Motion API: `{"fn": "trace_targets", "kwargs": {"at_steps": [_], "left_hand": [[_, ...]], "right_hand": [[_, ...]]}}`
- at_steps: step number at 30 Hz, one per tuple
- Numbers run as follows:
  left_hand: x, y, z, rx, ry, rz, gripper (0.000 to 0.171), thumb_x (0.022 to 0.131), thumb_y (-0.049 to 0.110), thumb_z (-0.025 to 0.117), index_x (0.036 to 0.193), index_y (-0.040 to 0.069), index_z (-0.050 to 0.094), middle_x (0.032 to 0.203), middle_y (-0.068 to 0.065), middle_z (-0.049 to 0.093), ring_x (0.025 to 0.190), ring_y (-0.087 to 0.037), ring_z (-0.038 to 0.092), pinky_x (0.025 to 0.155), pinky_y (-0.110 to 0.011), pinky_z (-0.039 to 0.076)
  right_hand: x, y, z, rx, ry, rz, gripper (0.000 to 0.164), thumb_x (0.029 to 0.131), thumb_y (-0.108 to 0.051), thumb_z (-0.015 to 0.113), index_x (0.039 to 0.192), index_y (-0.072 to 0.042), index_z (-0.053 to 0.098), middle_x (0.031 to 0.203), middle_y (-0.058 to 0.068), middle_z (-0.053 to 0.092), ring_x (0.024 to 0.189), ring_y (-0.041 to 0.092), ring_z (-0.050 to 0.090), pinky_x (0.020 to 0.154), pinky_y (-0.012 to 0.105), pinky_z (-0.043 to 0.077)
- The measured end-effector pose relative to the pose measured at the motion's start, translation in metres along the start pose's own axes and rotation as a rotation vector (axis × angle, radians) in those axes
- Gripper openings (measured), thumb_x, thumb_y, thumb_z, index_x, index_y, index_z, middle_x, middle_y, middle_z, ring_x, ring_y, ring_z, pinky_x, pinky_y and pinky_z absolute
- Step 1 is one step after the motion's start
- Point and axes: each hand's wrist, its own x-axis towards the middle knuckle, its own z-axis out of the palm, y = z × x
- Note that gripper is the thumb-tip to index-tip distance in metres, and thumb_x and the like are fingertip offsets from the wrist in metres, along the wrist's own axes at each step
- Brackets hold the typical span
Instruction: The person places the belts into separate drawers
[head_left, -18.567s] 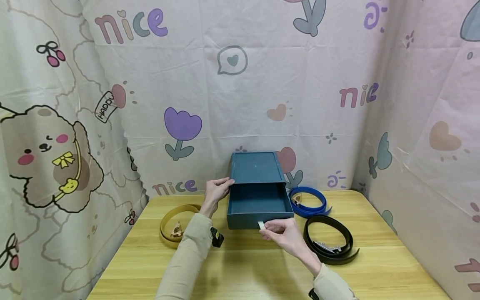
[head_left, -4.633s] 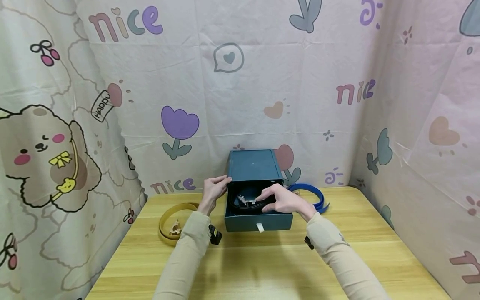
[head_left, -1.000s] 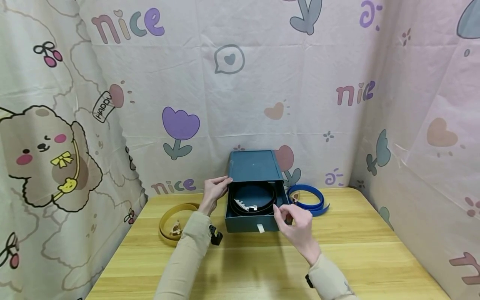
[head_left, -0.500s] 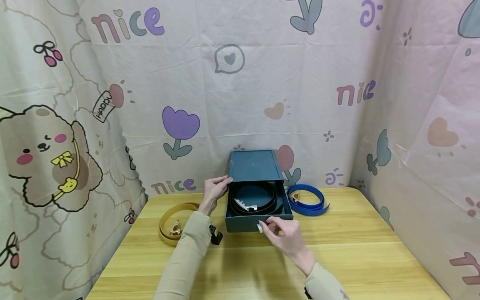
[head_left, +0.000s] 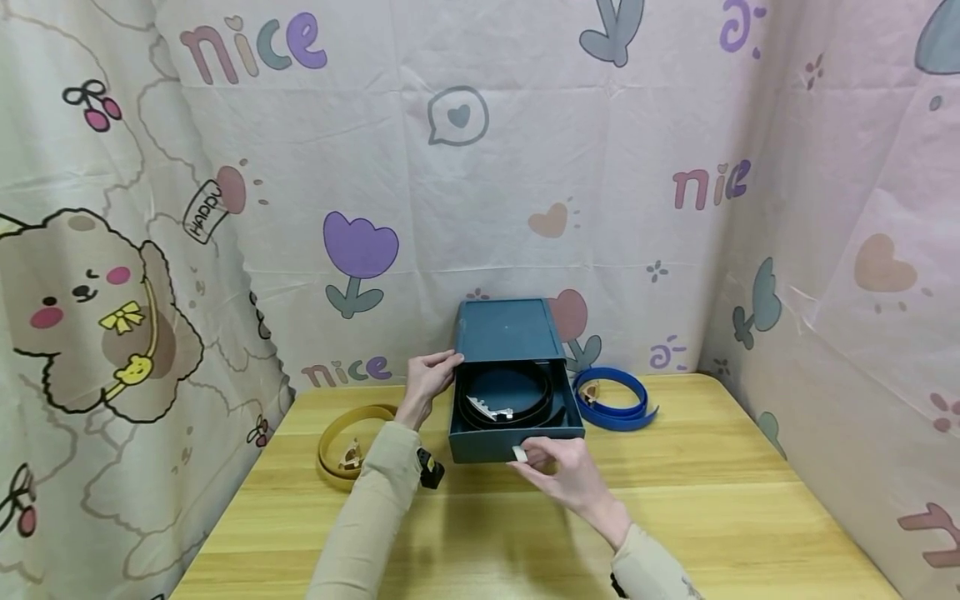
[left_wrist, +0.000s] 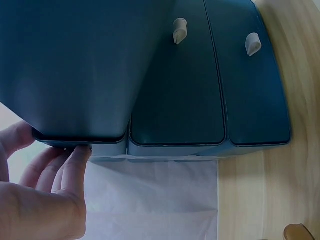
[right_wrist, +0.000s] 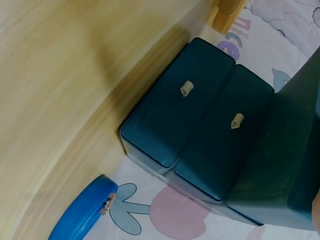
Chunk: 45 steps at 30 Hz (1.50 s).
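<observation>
A teal drawer box [head_left: 510, 329] stands against the back cloth, its top drawer [head_left: 480, 448] pulled well out. Inside that drawer lies a coiled black belt [head_left: 547, 406] with a silver buckle. My left hand [head_left: 427, 385] grips the casing's upper left front edge, and in the left wrist view this hand [left_wrist: 50, 185] has thumb and fingers on either side of that edge. At the drawer front, my right hand [head_left: 566, 475] pinches the white pull tab [head_left: 520, 454]. Only a sliver of that hand enters the right wrist view.
Two lower drawers [right_wrist: 180, 105] with pale tabs are closed. A coiled blue belt [head_left: 633, 421] lies right of the box on the wooden table [head_left: 480, 542]. Behind my left forearm is a coiled tan belt [head_left: 330, 467]. Patterned cloth [head_left: 487, 208] hangs behind and at both sides.
The black belt went from the table's right side into the drawer, which was bare inside at first. My right hand then left the drawer's right corner for the tab. The left hand stays put.
</observation>
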Motion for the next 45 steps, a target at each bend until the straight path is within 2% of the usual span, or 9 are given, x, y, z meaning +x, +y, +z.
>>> {"fn": "trace_targets", "kwargs": {"at_steps": [2,5,12,20,26,31,35,40,45], "left_hand": [[0.000,0.000,-0.001,0.006,0.002,-0.002,0.042,0.094,0.019,0.071,0.131,0.001,0.066,0.138,-0.021,0.063,0.130,-0.032,0.061,0.107,-0.042,0.051],[-0.001,0.001,-0.001,0.013,0.007,0.002,0.042,0.094,0.020,0.071,0.131,0.001,0.066,0.138,-0.021,0.063,0.129,-0.031,0.061,0.106,-0.040,0.052],[-0.001,0.000,-0.001,0.012,0.009,0.009,0.041,0.094,0.019,0.071,0.131,0.000,0.066,0.137,-0.021,0.063,0.129,-0.032,0.061,0.106,-0.042,0.051],[0.000,0.001,-0.001,0.012,0.013,0.012,0.042,0.094,0.019,0.071,0.130,0.000,0.066,0.137,-0.022,0.063,0.129,-0.033,0.061,0.107,-0.044,0.051],[-0.001,-0.001,-0.001,0.012,0.004,0.003,0.042,0.094,0.020,0.071,0.131,0.000,0.066,0.138,-0.022,0.063,0.130,-0.033,0.060,0.109,-0.045,0.049],[0.000,-0.001,0.000,0.011,0.004,0.007,0.042,0.093,0.020,0.072,0.130,0.001,0.067,0.138,-0.021,0.063,0.130,-0.032,0.060,0.109,-0.046,0.048],[0.000,-0.002,0.000,0.012,0.005,0.004,0.041,0.093,0.020,0.072,0.130,0.002,0.067,0.137,-0.021,0.063,0.130,-0.032,0.061,0.109,-0.046,0.048],[0.001,-0.002,0.000,0.019,0.010,0.001,0.041,0.093,0.021,0.072,0.129,0.002,0.068,0.137,-0.020,0.064,0.128,-0.031,0.062,0.107,-0.043,0.050],[0.001,-0.002,0.000,0.020,0.015,-0.001,0.041,0.093,0.022,0.072,0.130,0.002,0.068,0.138,-0.020,0.063,0.127,-0.031,0.063,0.108,-0.044,0.049]], "right_hand": [[0.001,0.001,-0.001,0.026,-0.016,-0.011,0.034,0.066,0.010,0.087,0.094,0.001,0.071,0.076,0.009,0.077,0.060,0.010,0.072,0.059,0.013,0.057],[0.002,0.002,-0.003,0.049,-0.035,-0.027,0.038,0.064,0.014,0.085,0.097,0.001,0.071,0.079,0.011,0.078,0.063,0.012,0.073,0.061,0.014,0.058],[0.001,0.007,-0.006,0.119,-0.047,-0.029,0.035,0.067,0.016,0.079,0.099,0.002,0.072,0.081,0.014,0.078,0.066,0.014,0.075,0.061,0.018,0.059],[0.003,0.008,-0.007,0.147,-0.053,-0.003,0.030,0.071,0.014,0.077,0.098,0.003,0.072,0.083,0.013,0.078,0.067,0.014,0.075,0.062,0.020,0.060],[0.002,0.011,-0.006,0.159,-0.048,0.018,0.032,0.071,0.015,0.077,0.101,0.003,0.072,0.084,0.016,0.078,0.067,0.017,0.075,0.061,0.023,0.061],[0.005,0.013,-0.005,0.131,-0.035,0.046,0.031,0.070,0.017,0.077,0.098,0.004,0.072,0.082,0.019,0.077,0.065,0.020,0.074,0.059,0.026,0.061],[0.013,0.003,-0.007,0.123,-0.026,0.083,0.026,0.070,0.019,0.076,0.093,0.008,0.071,0.079,0.021,0.076,0.063,0.023,0.074,0.060,0.024,0.060],[0.022,-0.012,-0.012,0.135,-0.031,0.130,0.022,0.072,0.020,0.073,0.092,0.010,0.070,0.079,0.023,0.075,0.065,0.025,0.074,0.062,0.023,0.060],[0.021,-0.010,-0.010,0.167,-0.048,0.199,0.019,0.077,0.019,0.072,0.094,0.010,0.070,0.083,0.024,0.075,0.068,0.028,0.075,0.064,0.024,0.061]]}}
